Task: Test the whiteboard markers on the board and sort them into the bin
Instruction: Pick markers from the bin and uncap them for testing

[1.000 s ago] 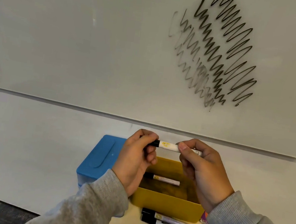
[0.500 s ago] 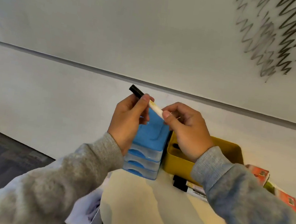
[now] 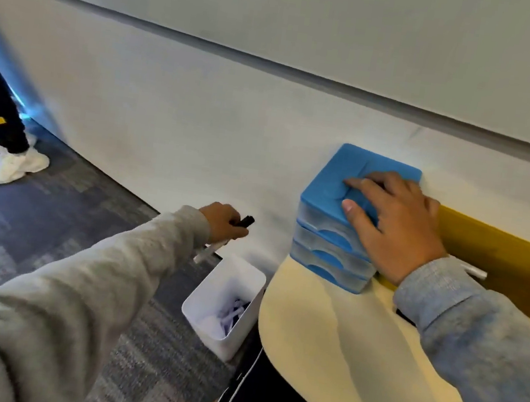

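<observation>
Holding: left hand (image 3: 222,222) curls around the marker (image 3: 232,230), black cap up, above the white bin (image 3: 227,300) on the floor.
Resting: right hand (image 3: 395,224), fingers spread flat, on the blue drawer box (image 3: 329,189).
Behind: yellow tray (image 3: 499,252), whiteboard (image 3: 314,21).

This looked like an office or meeting room. A large whiteboard (image 3: 315,15) ran along the wall above a cream worktop (image 3: 323,336). Grey-blue patterned carpet tiles (image 3: 35,221) covered the floor beside the worktop. Against the whiteboard wall, a blue stack of small plastic drawers (image 3: 329,243) stood on the worktop, and a white wastebasket (image 3: 232,284) holding crumpled paper stood on the carpet beside it.
</observation>
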